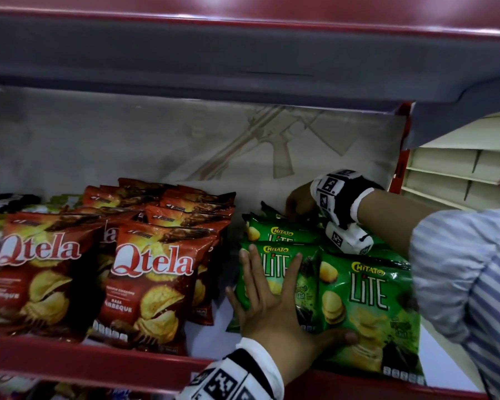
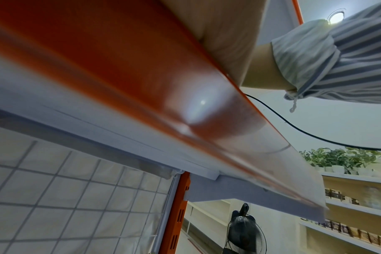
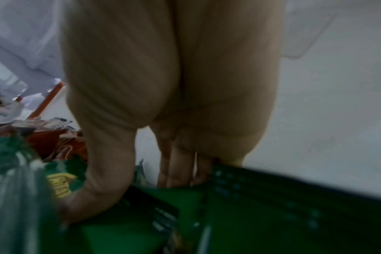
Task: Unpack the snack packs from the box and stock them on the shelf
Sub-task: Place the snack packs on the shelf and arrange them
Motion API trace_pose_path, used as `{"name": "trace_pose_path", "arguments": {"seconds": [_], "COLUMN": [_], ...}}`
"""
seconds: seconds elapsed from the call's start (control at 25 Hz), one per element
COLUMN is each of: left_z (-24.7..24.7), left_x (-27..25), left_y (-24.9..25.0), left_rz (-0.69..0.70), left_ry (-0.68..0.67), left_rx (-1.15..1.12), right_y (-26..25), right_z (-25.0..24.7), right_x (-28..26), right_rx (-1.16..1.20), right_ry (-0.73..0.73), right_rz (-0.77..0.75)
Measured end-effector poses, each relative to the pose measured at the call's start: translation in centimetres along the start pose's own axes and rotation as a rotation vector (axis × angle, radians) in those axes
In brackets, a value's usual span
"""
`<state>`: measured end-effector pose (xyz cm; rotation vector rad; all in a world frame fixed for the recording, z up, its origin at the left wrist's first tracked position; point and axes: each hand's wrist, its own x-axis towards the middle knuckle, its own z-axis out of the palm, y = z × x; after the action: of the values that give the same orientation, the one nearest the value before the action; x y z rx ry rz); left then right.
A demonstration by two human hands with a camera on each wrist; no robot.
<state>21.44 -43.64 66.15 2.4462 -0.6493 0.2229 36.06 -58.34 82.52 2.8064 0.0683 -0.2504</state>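
Observation:
Green Chitato Lite snack packs stand in rows on the right part of the white shelf. My left hand lies flat with spread fingers against the two front green packs, thumb on the right one. My right hand reaches to the back of the rows. In the right wrist view its thumb presses the front of a rear green pack and its fingers go behind that pack's top edge. No box is in view.
Red Qtela packs fill the shelf's left and middle, with a narrow gap before the green rows. A grey upper shelf hangs close overhead. A red front rail edges the shelf. Cream shelves stand at the right.

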Motion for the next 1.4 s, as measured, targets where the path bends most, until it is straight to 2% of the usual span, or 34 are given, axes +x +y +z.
{"name": "trace_pose_path", "arguments": {"seconds": [0.08,0.24,0.36,0.56,0.64,0.72,0.76,0.8,0.88,0.96,1.08,1.2,1.24,1.4], "left_z": [0.0,0.0,0.1,0.0,-0.1,-0.1,-0.1,-0.2,-0.3,-0.4,-0.6,-0.7,-0.7,-0.6], "left_x": [0.0,0.1,0.1,0.1,0.0,0.0,-0.1,-0.1,-0.1,-0.2,-0.4,-0.5,-0.5,-0.4], "left_y": [0.0,0.0,-0.4,-0.3,-0.2,-0.2,-0.1,-0.1,0.0,0.0,0.1,0.2,0.2,0.5], "left_rz": [0.005,0.013,0.009,-0.003,-0.014,-0.012,-0.011,-0.013,-0.022,-0.034,-0.052,-0.067,-0.072,-0.094], "left_ry": [0.024,0.052,0.055,0.040,0.031,0.030,0.026,0.022,0.011,0.002,-0.013,-0.006,-0.001,0.019], "left_rx": [-0.007,-0.017,-0.035,-0.050,-0.058,-0.066,-0.071,-0.074,-0.083,-0.101,-0.134,-0.155,-0.156,-0.134], "right_y": [0.2,0.4,0.0,0.6,0.1,-1.3,-1.9,-2.3,-2.7,-2.7,-3.1,-3.5,-3.4,-4.3], "right_z": [-0.2,-0.7,-0.5,-2.1,-2.1,-1.1,-0.7,-0.6,-0.9,-1.3,-1.5,-2.4,-2.6,-1.1], "right_x": [0.2,-0.1,0.2,-1.3,-2.1,-2.6,-2.6,-2.7,-3.1,-3.3,-3.5,-3.9,-4.0,-4.4], "right_rx": [0.029,0.038,0.055,0.436,0.497,0.453,0.403,0.337,0.228,0.197,0.110,0.125,0.170,0.209], "right_ry": [-0.063,0.108,0.150,0.153,0.029,-0.132,-0.162,-0.145,-0.015,0.072,0.039,0.119,0.101,-0.208], "right_rz": [-0.024,-0.037,-0.039,-0.065,-0.107,-0.123,-0.127,-0.132,-0.159,-0.173,-0.154,-0.168,-0.177,-0.212]}}
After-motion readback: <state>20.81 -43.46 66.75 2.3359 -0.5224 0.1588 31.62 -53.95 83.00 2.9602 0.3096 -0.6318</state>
